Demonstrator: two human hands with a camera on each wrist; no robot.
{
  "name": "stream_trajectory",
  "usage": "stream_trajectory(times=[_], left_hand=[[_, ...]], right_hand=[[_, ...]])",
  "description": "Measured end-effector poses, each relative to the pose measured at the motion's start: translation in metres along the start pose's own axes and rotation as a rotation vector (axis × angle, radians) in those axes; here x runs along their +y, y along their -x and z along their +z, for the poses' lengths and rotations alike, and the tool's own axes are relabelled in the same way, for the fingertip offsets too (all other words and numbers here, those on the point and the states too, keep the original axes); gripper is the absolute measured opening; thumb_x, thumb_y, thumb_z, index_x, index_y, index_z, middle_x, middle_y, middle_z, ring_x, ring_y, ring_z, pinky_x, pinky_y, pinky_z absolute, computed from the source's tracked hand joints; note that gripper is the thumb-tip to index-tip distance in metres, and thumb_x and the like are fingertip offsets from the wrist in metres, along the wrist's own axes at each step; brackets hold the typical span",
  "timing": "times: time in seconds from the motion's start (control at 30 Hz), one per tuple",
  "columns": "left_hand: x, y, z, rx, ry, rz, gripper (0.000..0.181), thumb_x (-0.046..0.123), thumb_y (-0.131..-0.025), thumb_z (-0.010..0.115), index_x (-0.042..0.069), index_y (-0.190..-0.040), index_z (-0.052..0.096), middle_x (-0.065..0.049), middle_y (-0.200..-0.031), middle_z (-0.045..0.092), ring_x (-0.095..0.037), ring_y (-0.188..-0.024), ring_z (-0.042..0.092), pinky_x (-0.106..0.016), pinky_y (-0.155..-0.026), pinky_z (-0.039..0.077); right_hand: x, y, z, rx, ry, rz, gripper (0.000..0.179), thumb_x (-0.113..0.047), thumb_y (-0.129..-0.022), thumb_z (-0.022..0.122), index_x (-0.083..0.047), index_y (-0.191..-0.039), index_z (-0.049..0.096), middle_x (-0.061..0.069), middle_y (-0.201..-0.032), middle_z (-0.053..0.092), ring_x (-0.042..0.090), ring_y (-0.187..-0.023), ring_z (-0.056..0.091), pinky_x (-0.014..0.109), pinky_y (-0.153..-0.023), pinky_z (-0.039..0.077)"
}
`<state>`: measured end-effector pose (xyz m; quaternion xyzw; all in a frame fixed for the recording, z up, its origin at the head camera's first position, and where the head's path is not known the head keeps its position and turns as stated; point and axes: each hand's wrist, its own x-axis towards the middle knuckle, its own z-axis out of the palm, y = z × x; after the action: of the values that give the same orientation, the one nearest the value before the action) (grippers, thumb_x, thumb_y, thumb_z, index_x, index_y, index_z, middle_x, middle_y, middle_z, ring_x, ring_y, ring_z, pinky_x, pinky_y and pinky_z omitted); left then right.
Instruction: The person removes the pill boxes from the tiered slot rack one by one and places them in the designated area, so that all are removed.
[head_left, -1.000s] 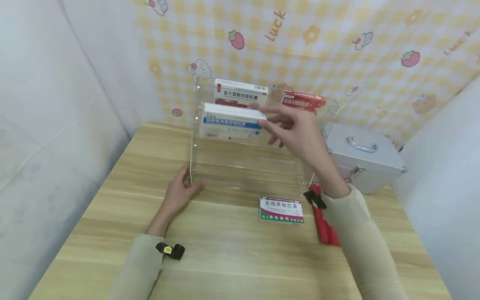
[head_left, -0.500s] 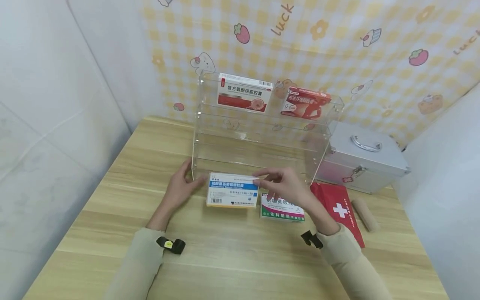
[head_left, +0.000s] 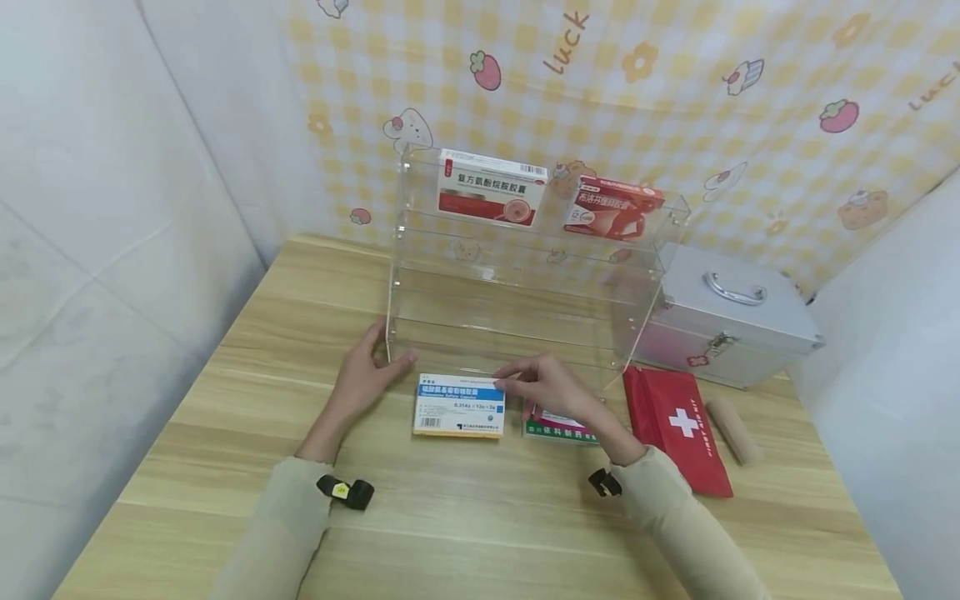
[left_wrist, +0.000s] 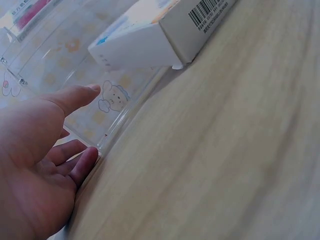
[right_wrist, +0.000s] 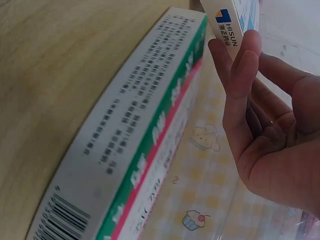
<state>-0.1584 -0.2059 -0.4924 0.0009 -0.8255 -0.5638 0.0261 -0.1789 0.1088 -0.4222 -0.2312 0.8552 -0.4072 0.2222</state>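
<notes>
Lower than a moment ago, the blue-and-white box (head_left: 459,406) has its near edge on the tabletop (head_left: 465,517). The right hand (head_left: 551,390) pinches its corner in its fingers, so it isn't let go yet. A green-and-white box (head_left: 558,431) lies beside it. I can't see inside the red pouch (head_left: 671,442) or the metal case (head_left: 757,321). The left hand (head_left: 363,373) touches the clear rack (head_left: 517,292) with loose fingers. Two boxes are down; maybe two are left, a white-and-red box (head_left: 491,187) and a red box (head_left: 613,208) up top in the rack.

sleeves (head_left: 281,521): pale beige | left wristband (head_left: 361,495): black, yellow label (head_left: 341,490) | right wristband (head_left: 600,481): black
</notes>
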Motion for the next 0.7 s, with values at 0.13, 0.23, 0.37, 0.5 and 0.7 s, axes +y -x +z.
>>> stream_trajectory(times=[0.13, 0.23, 0.37, 0.5, 0.7], left_hand=[[-0.001, 0.0, 0.0, -0.007, 0.006, 0.0, 0.087, 0.044, -0.087, 0.073, 0.019, -0.156, 0.026, -0.016, -0.149, 0.041, -0.024, -0.085, 0.066, -0.038, -0.065, 0.057], [-0.002, 0.0, 0.0, -0.011, 0.01, 0.007, 0.087, 0.043, -0.087, 0.073, 0.019, -0.156, 0.026, -0.016, -0.15, 0.04, -0.024, -0.084, 0.066, -0.039, -0.064, 0.057], [-0.001, 0.0, 0.0, -0.005, 0.004, 0.009, 0.087, 0.044, -0.087, 0.073, 0.019, -0.156, 0.026, -0.016, -0.149, 0.041, -0.024, -0.08, 0.065, -0.04, -0.062, 0.056], [-0.001, 0.001, 0.0, -0.004, -0.003, 0.008, 0.087, 0.045, -0.087, 0.073, 0.019, -0.156, 0.026, -0.016, -0.149, 0.041, -0.024, -0.08, 0.064, -0.04, -0.062, 0.055], [-0.001, 0.0, 0.0, 0.001, -0.013, 0.007, 0.087, 0.046, -0.087, 0.072, 0.021, -0.156, 0.026, -0.016, -0.149, 0.041, -0.024, -0.082, 0.065, -0.039, -0.062, 0.055]], right_hand=[[0.0, -0.003, 0.005, 0.033, 0.046, -0.002, 0.021, -0.021, -0.096, 0.066, -0.011, -0.113, 0.073, 0.006, -0.082, 0.072, 0.024, -0.05, 0.062, 0.03, -0.044, 0.049], [0.002, -0.006, 0.009, 0.064, 0.09, 0.014, 0.02, -0.022, -0.096, 0.066, -0.011, -0.112, 0.074, 0.005, -0.076, 0.071, 0.022, -0.047, 0.062, 0.027, -0.04, 0.044], [0.006, -0.01, 0.014, 0.095, 0.126, 0.034, 0.019, -0.021, -0.095, 0.067, -0.012, -0.11, 0.074, 0.002, -0.076, 0.071, 0.018, -0.044, 0.061, 0.025, -0.038, 0.041], [0.006, -0.011, 0.016, 0.103, 0.14, 0.042, 0.019, -0.02, -0.095, 0.067, -0.012, -0.11, 0.074, 0.002, -0.079, 0.071, 0.017, -0.042, 0.06, 0.024, -0.037, 0.04], [0.006, -0.011, 0.018, 0.113, 0.154, 0.039, 0.018, -0.018, -0.095, 0.067, -0.011, -0.11, 0.074, 0.003, -0.082, 0.072, 0.016, -0.041, 0.059, 0.027, -0.038, 0.044]])
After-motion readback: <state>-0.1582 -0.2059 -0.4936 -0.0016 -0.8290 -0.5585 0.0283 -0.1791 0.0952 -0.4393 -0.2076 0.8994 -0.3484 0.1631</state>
